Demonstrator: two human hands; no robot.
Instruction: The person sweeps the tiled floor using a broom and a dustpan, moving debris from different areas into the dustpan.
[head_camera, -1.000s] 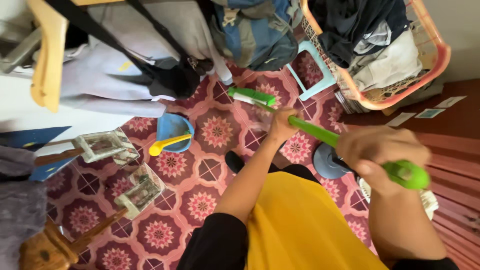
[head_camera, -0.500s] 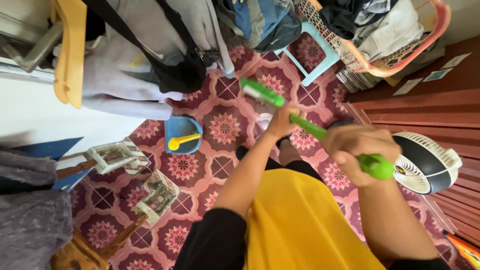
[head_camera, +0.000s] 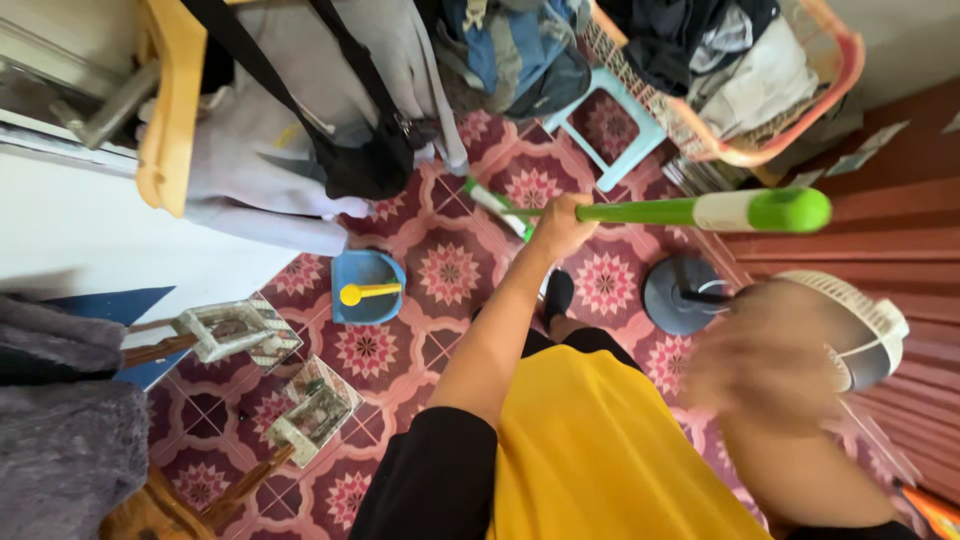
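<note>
The left hand closes its fingers around the green broom handle; the right hand hangs blurred below it, grip unclear.

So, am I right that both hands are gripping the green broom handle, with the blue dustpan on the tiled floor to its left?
Not quite: the head view shows only the left hand on the broom handle. The right hand is off it, blurred, down by the fan. The dustpan is on the floor as you say.

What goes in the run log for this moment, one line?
left hand: grips green broom handle | right hand: blurred, off handle | blue dustpan: on tiled floor
</note>
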